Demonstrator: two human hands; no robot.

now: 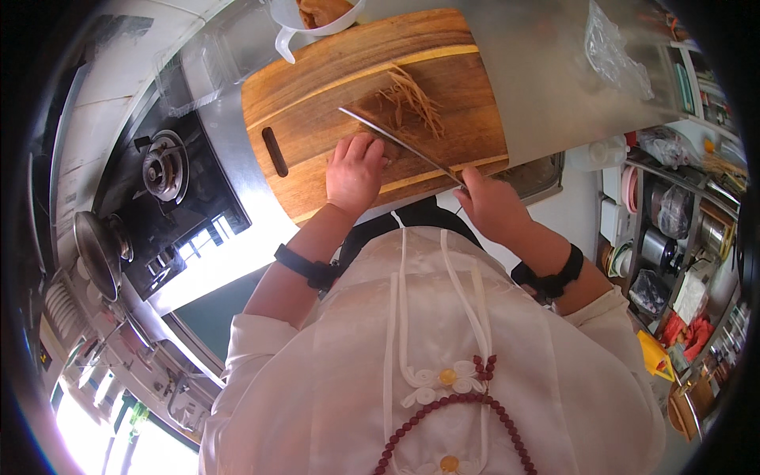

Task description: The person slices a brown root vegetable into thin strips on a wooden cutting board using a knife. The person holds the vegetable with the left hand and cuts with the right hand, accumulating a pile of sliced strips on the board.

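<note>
A kitchen knife (409,148) is gripped by its handle in my right hand (496,205). Its blade slants across a wooden cutting board (309,113), edge-down, the tip pointing to the upper left. My left hand (356,172) rests on the board on the near side of the blade, fingers curled, fingertips close to the steel. Whatever lies under those fingertips is mostly hidden. Beyond the blade lies a loose heap of thin brown food strips (415,101), possibly shredded tofu. The board has a slot handle at its left end.
A white plastic strainer (285,41) holding a brown food piece (323,12) stands at the board's far edge. Clear plastic containers (202,77) are left of it. A gas hob (163,166) lies further left. A plastic bag (617,53) sits on the steel counter (540,77); shelves stand right.
</note>
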